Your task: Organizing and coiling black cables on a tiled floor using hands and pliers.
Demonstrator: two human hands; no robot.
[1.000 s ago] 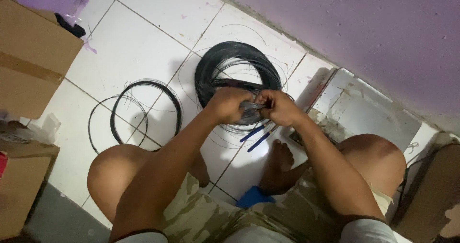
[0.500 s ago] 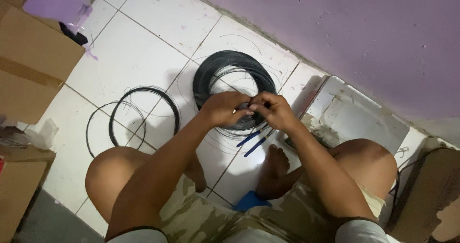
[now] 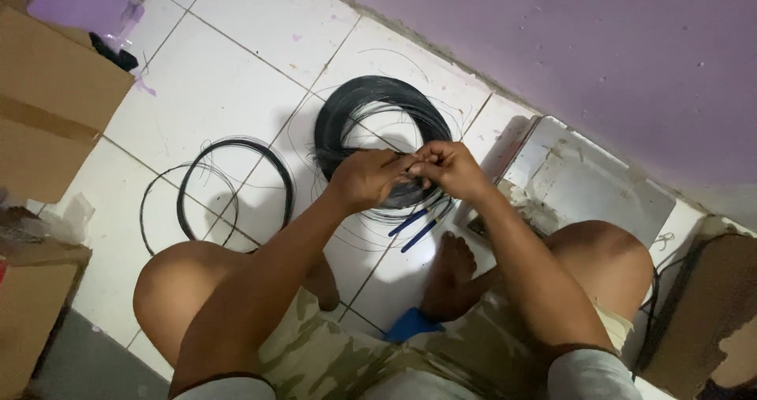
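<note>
My left hand point(image 3: 367, 179) and my right hand point(image 3: 448, 167) meet above the white tiled floor, fingertips pinched together on a thin black wire. Directly beneath and behind them lies a thick coil of black wire point(image 3: 347, 116) on the tiles. Loose thin strands spread out from the coil around my hands. A tool with blue handles point(image 3: 416, 226) lies on the floor just below my hands, near my bare foot point(image 3: 449, 278).
A thinner black wire loop point(image 3: 236, 148) lies on the tiles to the left. Cardboard boxes point(image 3: 47, 108) stand at the left edge. A white tray-like panel point(image 3: 591, 183) rests by the purple wall point(image 3: 552, 45). My knees frame the lower view.
My hands have stayed together over the coil, with the fingers shifting slightly on the wire. The view has drifted a little.
</note>
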